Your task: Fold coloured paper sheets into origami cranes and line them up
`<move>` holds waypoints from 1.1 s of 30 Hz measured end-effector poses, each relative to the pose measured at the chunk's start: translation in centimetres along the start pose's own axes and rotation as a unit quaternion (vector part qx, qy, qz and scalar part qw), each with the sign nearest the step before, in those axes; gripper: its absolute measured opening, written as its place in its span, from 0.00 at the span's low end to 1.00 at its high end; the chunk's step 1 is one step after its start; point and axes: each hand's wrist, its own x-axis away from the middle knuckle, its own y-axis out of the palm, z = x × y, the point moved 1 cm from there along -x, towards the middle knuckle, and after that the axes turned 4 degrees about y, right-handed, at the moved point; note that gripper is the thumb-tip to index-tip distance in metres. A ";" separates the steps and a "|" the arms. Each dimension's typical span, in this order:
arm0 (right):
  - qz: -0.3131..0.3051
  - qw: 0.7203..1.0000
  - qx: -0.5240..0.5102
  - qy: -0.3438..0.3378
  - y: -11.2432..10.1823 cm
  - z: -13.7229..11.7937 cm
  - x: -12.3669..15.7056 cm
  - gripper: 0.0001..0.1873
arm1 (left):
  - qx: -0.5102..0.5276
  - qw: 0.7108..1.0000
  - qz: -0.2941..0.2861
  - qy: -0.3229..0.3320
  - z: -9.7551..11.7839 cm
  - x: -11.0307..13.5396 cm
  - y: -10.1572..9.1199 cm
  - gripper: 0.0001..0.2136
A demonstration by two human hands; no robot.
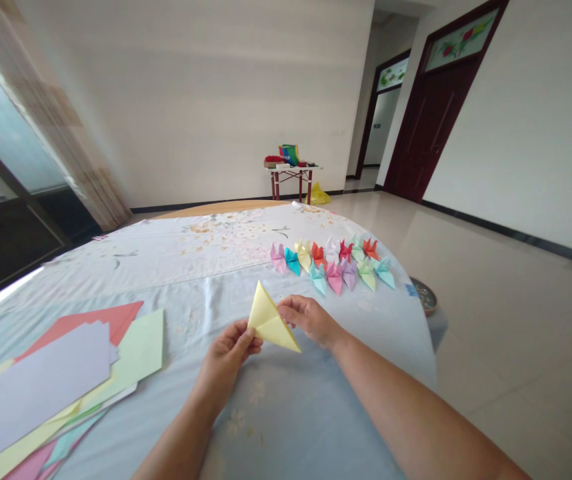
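Setting: you are seated at a round table in a room with a glossy tiled floor, a white wall, and a dark red door at the far right. A glass door with a patterned curtain runs along the left side. Against the far wall stands a small folding table with red legs, bearing a multicoloured bag and some red items; a yellow plastic bag lies on the floor just beside it. Nearer you, a round metal dish sits just past the table's right edge, seemingly on the floor, though the angle makes that hard to confirm. A pale blue floral cloth covers the round table, leaving a strip of wood showing at the far side. On the cloth, a fanned stack of coloured paper sheets lies to your left, with lilac on top and salmon, pale green, yellow, pink and teal showing around it. Two loose rows of multicoloured origami cranes stand ahead, well beyond your hands. Both hands are closed narrowly on the folded yellow paper, a triangular piece held over the cloth between them: your left hand pinches its lower left side, and your right hand grips its right side with the fingertips.
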 end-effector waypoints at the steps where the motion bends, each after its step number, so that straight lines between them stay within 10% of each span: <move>1: -0.007 1.000 -0.012 0.006 0.1 0.1 0.0 0.18 | 0.018 1.000 -0.003 -0.004 0.0 0.0 0.0 0.12; 15: 0.006 1.000 0.012 -0.012 0.7 -0.2 0.3 0.18 | 0.100 0.994 -0.041 -0.027 0.1 0.2 0.4 0.11; 21: 0.039 0.983 0.161 -0.084 0.8 -0.8 0.8 0.13 | 0.060 0.998 0.025 -0.002 -0.1 -0.1 0.2 0.13; 28: -0.082 0.996 0.017 -0.033 1.1 0.3 0.6 0.21 | -0.013 0.999 0.037 0.027 -0.2 -0.2 0.0 0.20; 33: -0.012 0.998 0.063 -0.025 1.7 0.9 0.5 0.12 | -0.137 0.989 0.028 0.057 0.6 0.5 1.0 0.22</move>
